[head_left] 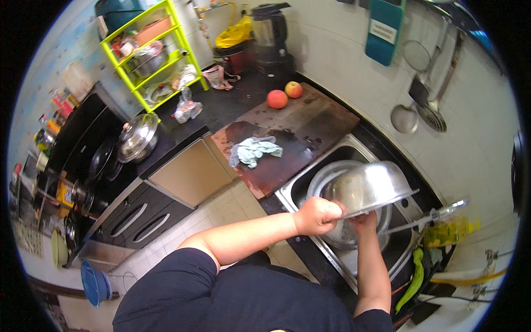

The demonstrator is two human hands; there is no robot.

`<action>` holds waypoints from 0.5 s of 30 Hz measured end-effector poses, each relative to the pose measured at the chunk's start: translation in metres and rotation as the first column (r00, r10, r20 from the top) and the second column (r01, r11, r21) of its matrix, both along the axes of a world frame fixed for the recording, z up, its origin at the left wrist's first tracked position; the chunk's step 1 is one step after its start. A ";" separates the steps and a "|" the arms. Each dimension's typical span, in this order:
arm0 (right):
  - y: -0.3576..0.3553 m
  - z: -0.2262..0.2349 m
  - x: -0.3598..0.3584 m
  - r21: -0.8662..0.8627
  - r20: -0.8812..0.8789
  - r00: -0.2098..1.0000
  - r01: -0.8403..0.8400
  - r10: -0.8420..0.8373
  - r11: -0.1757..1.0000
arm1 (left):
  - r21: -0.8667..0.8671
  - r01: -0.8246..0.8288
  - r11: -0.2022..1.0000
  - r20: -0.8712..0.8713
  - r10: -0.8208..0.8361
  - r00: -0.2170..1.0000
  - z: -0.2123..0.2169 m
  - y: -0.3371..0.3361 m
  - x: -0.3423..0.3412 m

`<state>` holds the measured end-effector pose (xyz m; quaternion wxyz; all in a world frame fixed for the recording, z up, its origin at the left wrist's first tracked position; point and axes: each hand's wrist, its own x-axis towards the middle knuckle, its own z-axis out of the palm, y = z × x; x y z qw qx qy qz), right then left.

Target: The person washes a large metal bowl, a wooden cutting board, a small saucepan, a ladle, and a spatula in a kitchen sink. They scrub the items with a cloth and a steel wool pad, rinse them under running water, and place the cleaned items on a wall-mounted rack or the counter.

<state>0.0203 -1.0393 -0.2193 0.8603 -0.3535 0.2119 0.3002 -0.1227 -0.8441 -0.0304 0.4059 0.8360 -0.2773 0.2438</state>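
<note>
A shiny metal basin (pixel 381 182) is tilted on its side above the sink (pixel 404 243). My left hand (pixel 319 214) is closed on its rim at the near left. My right hand (pixel 364 221) reaches up to the basin's lower edge, its fingers hidden behind the metal. Below, a second, wider metal basin (pixel 338 239) sits in the sink, partly covered by the tilted one and my hands. The faucet spout (pixel 426 217) stretches in from the right, over the sink.
Left of the sink, a wet brown cutting board (pixel 326 119) carries a crumpled pale cloth (pixel 257 151) and two apples (pixel 277 99). A blender (pixel 271 41) stands behind. A yellow bottle (pixel 451 232) and long green pepper (pixel 412 279) lie right. A lidded pot (pixel 137 137) stands far left.
</note>
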 end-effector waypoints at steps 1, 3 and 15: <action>0.004 0.005 0.001 0.037 -0.074 0.997 0.028 -0.025 0.999 | 0.008 0.005 1.000 -0.022 -0.005 1.000 0.004 0.002 -0.003; 0.011 0.015 0.001 -0.018 -0.155 0.985 0.075 -0.077 0.997 | -0.044 0.006 0.999 -0.119 -0.012 0.993 0.000 0.015 -0.004; 0.068 0.120 -0.021 -0.303 0.267 0.963 0.050 0.034 0.952 | -0.917 -0.383 0.110 -0.381 0.033 0.924 -0.010 0.216 0.043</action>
